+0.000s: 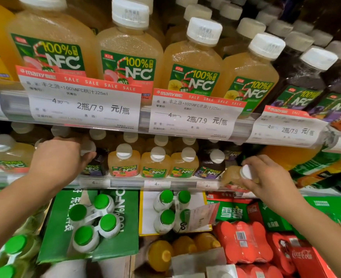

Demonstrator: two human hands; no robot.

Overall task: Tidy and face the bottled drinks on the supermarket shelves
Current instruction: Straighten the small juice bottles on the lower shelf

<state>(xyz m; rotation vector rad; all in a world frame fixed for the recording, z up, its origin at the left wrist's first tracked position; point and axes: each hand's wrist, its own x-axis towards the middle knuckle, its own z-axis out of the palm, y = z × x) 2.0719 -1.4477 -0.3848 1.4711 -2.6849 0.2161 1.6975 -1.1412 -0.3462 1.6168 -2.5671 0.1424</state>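
Note:
Small NFC juice bottles with white caps stand in rows on the middle shelf (125,182). My left hand (59,157) reaches in at the left and grips a dark purple juice bottle (96,165) from above, its cap hidden under my fingers. My right hand (265,177) holds a pale peach juice bottle (232,176) by its white cap, tilted outward over the shelf's front edge at the right. Between my hands stand a peach bottle (123,162), two apple bottles (155,164) and a dark grape bottle (212,164), labels facing out.
The upper shelf carries larger NFC bottles (129,53) behind sale price tags (83,101). Below lie green-capped bottle packs (93,219), orange juice bottles (161,255), red cola packs (243,241) and green Sprite cartons (231,212). Large orange bottles (298,157) lie at the right.

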